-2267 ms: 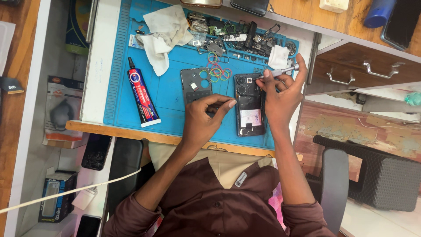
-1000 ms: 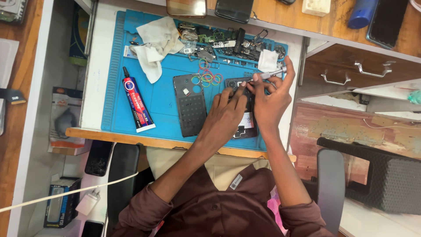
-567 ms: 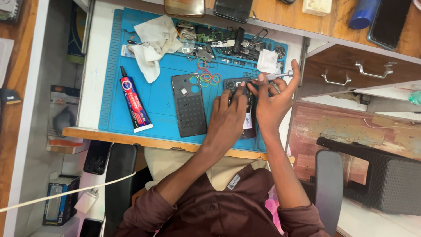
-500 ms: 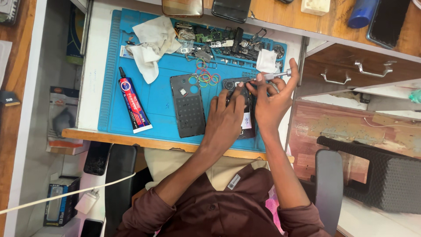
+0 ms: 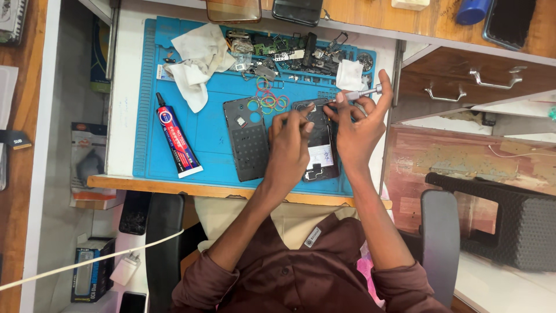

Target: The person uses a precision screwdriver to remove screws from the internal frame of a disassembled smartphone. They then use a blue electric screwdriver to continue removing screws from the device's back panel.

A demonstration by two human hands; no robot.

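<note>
Seen from above, a person bends both forearms inward over an opened phone (image 5: 320, 145) lying face down on a blue work mat (image 5: 211, 136) at the tabletop's near edge. The right hand (image 5: 358, 124) grips a small silver screwdriver (image 5: 360, 93) between thumb and forefinger, its tip angled toward the phone's upper end, the little finger raised and spread. The left hand (image 5: 291, 142) rests on the phone's left side, fingers curled and pressing down, holding nothing loose. Just left of it lies a detached dark back cover (image 5: 248, 139), with coloured rubber bands (image 5: 269, 102) above. A glue tube (image 5: 178, 142) and a crumpled white cloth (image 5: 197, 61) lie farther left.
</note>
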